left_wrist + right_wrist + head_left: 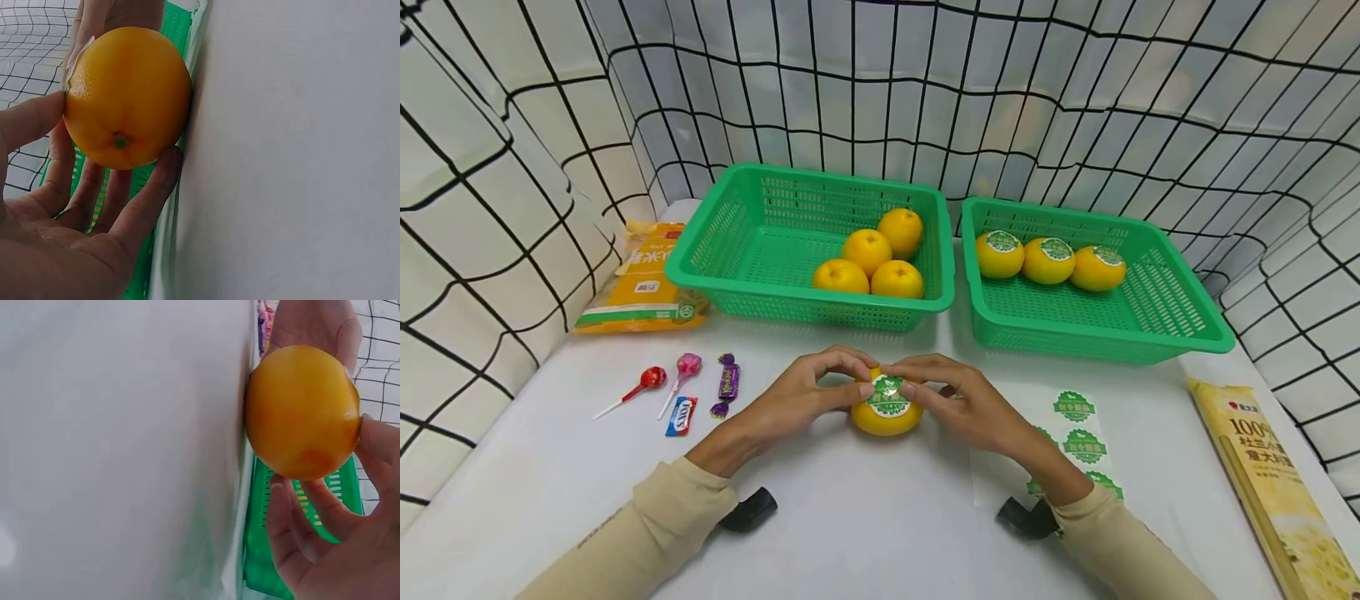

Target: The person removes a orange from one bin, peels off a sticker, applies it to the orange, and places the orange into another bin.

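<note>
An orange (886,421) sits on the white table in front of me, with a round green-and-white sticker (889,395) on its upper side. My left hand (808,387) holds it from the left, thumb at the sticker's edge and fingers behind. From the other side my right hand (970,404) grips the same fruit, its thumb also at the sticker. The left wrist view shows the stem end of the orange (128,94) between thumb and fingers. In the right wrist view, fingertips touch the orange (303,412) from below and the side. Beside my right forearm lies a sheet of green stickers (1086,446).
Several plain oranges lie in the left green basket (737,287); three stickered ones are in the right green basket (1097,337). Two lollipops (652,377), wrapped candies (728,383) and a yellow bag (643,283) are at left. A long yellow package (1277,483) lies at right. Black netting (880,79) surrounds the table.
</note>
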